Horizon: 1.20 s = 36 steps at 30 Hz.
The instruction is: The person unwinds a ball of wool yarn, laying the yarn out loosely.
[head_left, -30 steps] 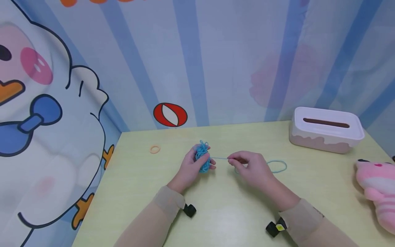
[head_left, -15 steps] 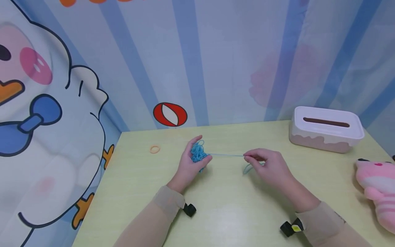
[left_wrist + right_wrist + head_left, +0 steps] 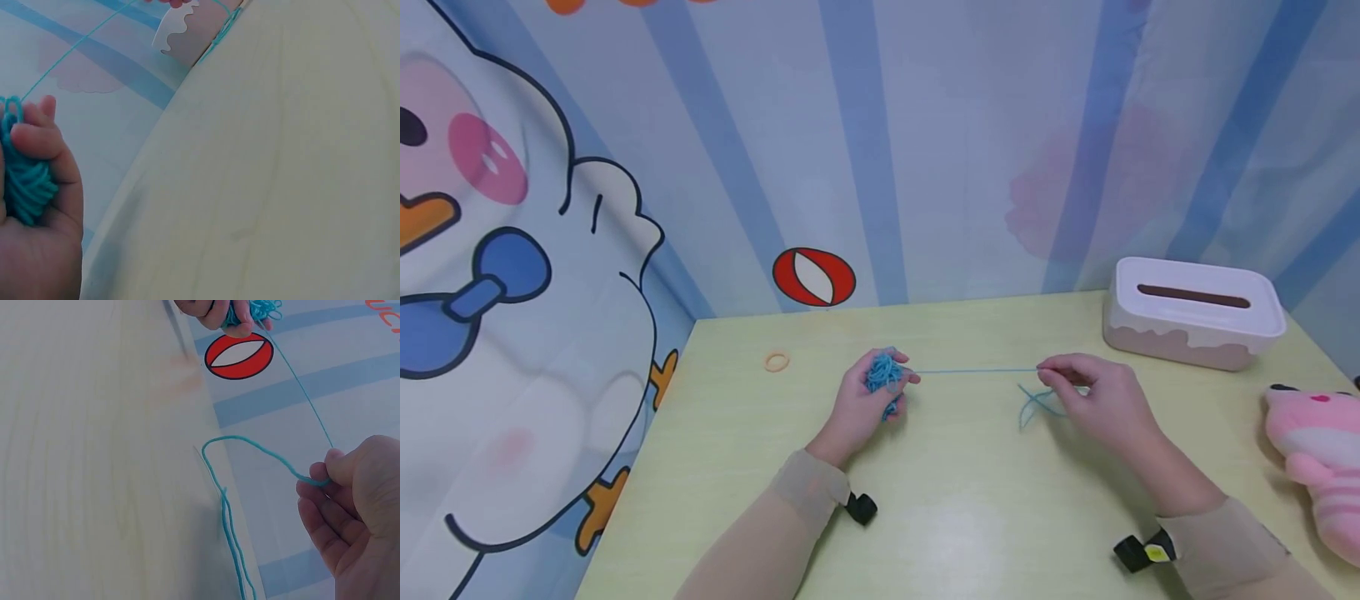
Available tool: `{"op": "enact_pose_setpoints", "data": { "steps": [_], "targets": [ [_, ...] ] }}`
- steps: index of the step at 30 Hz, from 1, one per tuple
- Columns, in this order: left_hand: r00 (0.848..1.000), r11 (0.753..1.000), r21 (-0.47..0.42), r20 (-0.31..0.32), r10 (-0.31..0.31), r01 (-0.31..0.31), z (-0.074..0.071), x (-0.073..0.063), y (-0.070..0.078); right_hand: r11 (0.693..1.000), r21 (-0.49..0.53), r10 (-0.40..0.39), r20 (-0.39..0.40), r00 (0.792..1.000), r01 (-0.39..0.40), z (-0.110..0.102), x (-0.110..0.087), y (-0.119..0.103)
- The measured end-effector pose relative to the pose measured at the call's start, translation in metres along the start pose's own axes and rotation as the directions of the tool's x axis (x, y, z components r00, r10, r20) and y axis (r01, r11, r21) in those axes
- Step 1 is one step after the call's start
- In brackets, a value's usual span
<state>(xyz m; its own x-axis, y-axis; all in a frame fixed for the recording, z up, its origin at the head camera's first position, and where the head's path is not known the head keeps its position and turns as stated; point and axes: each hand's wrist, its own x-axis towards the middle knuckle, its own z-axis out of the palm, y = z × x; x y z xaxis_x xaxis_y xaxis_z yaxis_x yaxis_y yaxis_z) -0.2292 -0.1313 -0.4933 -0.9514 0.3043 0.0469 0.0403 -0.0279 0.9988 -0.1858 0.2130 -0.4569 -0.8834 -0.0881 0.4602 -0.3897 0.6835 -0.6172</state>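
Note:
A tangled bundle of blue yarn (image 3: 883, 372) lies in my left hand (image 3: 856, 408), gripped between thumb and curled fingers. The left wrist view shows the yarn bundle (image 3: 28, 181) wound in many strands against the palm. One taut strand (image 3: 977, 371) runs from it across to my right hand (image 3: 1101, 396), where thumb and index finger pinch it. Below those fingertips a loose yarn tail (image 3: 1033, 407) hangs down in loops. In the right wrist view the slack tail (image 3: 230, 519) drops away from the pinching right hand (image 3: 356, 500).
An orange ring (image 3: 777, 362) lies on the pale table (image 3: 940, 517) left of my left hand. A white and pinkish tissue box (image 3: 1195, 312) stands at the back right. A pink plush toy (image 3: 1318, 475) lies at the right edge. A printed curtain (image 3: 940, 150) hangs behind.
My right hand has moved right, drawing out a longer strand of yarn. My left hand stays in place; its fingers loosened around the bundle, then closed on it again.

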Motion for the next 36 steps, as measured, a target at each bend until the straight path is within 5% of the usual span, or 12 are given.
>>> {"op": "enact_pose_setpoints", "data": {
  "steps": [9, 14, 18, 22, 27, 36],
  "targets": [
    [0.999, 0.999, -0.009, 0.041, 0.031, -0.031, -0.003, -0.002, -0.002, 0.992, -0.062, 0.111, -0.003, 0.994, -0.111, -0.013, -0.003, 0.012],
    [1.000, 0.993, -0.114, 0.030, -0.003, 0.007, -0.003, -0.001, 0.000, 0.974, -0.105, 0.201, -0.012, 0.980, -0.201, -0.018, -0.003, 0.022],
    [1.000, 0.987, -0.159, -0.024, 0.010, -0.014, -0.003, -0.001, 0.002, 0.950, -0.127, 0.287, -0.007, 0.958, -0.286, -0.023, -0.005, 0.029],
    [0.991, 0.994, -0.087, -0.125, 0.054, -0.066, -0.003, -0.001, 0.003, 0.924, -0.138, 0.357, -0.019, 0.934, -0.356, -0.026, -0.007, 0.038],
    [0.974, 0.998, -0.043, -0.223, 0.044, -0.054, -0.004, 0.001, 0.000, 0.912, -0.188, 0.373, 0.009, 0.928, -0.365, -0.029, -0.007, 0.049],
    [0.993, 0.998, -0.032, -0.104, 0.055, -0.059, -0.004, 0.001, -0.002, 0.886, -0.260, 0.430, 0.150, 0.890, -0.384, -0.022, -0.006, 0.053]
  ]
}}
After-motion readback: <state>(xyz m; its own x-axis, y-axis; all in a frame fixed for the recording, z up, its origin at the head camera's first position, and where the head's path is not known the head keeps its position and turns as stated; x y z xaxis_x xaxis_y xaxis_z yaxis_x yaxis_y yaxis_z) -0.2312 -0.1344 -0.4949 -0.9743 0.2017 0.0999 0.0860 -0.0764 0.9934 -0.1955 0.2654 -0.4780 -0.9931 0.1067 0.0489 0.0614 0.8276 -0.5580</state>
